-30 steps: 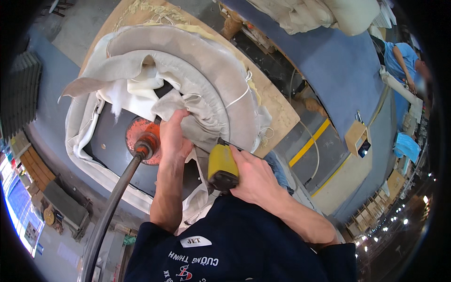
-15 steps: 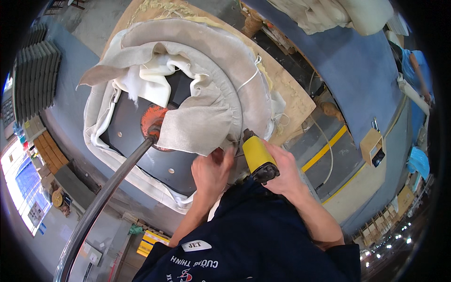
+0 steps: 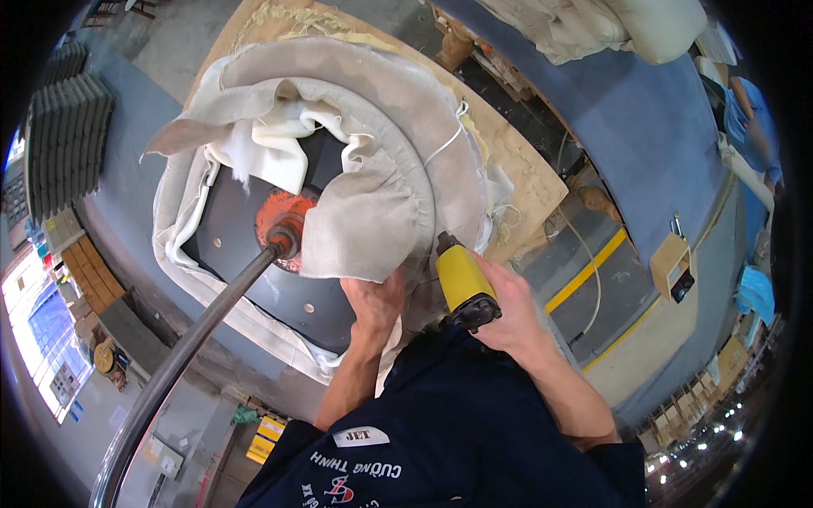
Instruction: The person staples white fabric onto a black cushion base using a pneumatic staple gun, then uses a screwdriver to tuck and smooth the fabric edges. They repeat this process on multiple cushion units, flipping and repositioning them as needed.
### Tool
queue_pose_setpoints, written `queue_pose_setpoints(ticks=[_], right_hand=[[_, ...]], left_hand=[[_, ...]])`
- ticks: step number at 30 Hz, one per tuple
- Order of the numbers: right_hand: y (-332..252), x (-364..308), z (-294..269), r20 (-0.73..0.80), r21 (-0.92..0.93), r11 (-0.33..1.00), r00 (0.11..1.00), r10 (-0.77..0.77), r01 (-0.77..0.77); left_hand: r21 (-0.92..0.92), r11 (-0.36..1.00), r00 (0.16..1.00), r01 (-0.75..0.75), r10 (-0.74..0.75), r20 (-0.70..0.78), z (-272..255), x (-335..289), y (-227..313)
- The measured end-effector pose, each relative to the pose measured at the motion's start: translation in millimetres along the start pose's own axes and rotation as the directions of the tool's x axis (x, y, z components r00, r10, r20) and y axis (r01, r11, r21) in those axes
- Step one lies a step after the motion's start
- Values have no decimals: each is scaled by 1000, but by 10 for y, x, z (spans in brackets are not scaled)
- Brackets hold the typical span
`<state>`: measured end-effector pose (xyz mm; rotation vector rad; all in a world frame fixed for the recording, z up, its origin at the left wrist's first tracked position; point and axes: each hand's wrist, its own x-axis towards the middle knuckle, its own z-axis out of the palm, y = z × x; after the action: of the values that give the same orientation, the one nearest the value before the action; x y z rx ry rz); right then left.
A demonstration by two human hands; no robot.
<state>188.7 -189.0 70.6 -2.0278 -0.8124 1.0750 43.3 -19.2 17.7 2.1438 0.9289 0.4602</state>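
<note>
A round upholstered piece, covered in beige fabric [image 3: 347, 63], lies in front of me with its dark underside panel [image 3: 241, 279] facing up. Gathered cloth curves round its right side, and a loose beige fabric flap [image 3: 356, 229] spreads over the panel. My left hand [image 3: 373, 306] is closed at the flap's lower edge, its fingertips tucked out of sight under the cloth. In my right hand [image 3: 508, 309] is a yellow staple gun [image 3: 464, 284], its dark nose at the outer edge of the gathered fabric. White padding [image 3: 284, 157] shows at the panel's upper edge.
A metal pole [image 3: 203, 326] rises toward me from an orange hub [image 3: 279, 212] at the panel's middle. Beneath the piece is a wooden board [image 3: 529, 182]. A blue-grey table [image 3: 627, 118] stands at right, a cardboard box [image 3: 669, 258] near its edge. A hose [image 3: 597, 292] hangs nearby.
My left hand has slid slightly left and its fingers have gone under the flap. The flap has shifted right, baring more of the orange hub. The staple gun has hardly moved.
</note>
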Motion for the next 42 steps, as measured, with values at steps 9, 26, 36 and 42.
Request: queue_pose_setpoints(ticks=[9, 26, 36, 42], right_hand=[[-350, 180, 51, 98, 2, 997, 992, 76, -77], [-583, 349, 149, 156, -88, 978, 967, 202, -190], [-710, 453, 190, 191, -141, 966, 952, 240, -216], [-722, 418, 221, 200, -153, 960, 944, 262, -235]], left_hand=[[-542, 686, 820, 485, -572, 10, 191, -29, -253], [-591, 586, 781, 554, -613, 125, 139, 257, -238], [-528, 491, 693, 693, -656, 299, 101, 436, -255], [-582, 600, 796, 549, -588, 145, 93, 561, -136]])
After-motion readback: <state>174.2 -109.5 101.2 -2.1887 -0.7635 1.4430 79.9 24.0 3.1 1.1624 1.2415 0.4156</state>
